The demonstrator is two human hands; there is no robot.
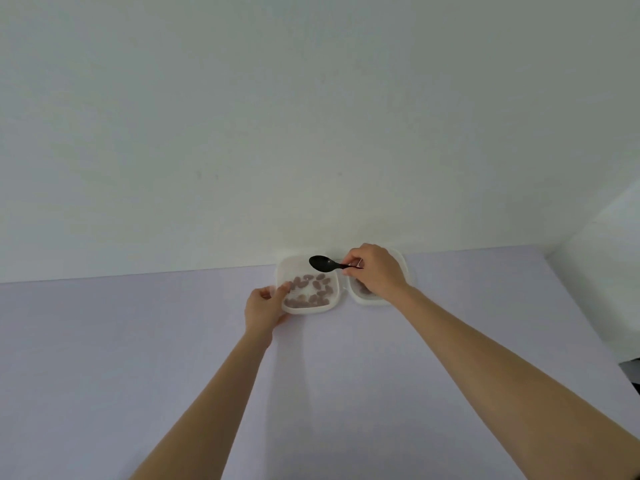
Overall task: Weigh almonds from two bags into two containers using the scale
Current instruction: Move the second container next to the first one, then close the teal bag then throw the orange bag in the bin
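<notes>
Two translucent white containers stand side by side at the far edge of the lilac table, against the wall. The left container (pixel 332 304) holds several brown almonds (pixel 310 289). My left hand (pixel 264 308) grips its near-left corner. My right hand (pixel 375 270) hovers over the right container (pixel 407 268) and pinches the handle of a black spoon (pixel 323 264), whose bowl is over the far rim of the left container. The right container is mostly hidden by my hand; a few almonds (pixel 363 289) show inside. No scale or bags are in view.
The lilac table top (pixel 311 393) stretches toward me. A white wall (pixel 311 133) rises right behind the containers, and another white wall (pixel 609 265) closes the right side. A dark object (pixel 632 372) shows at the right edge.
</notes>
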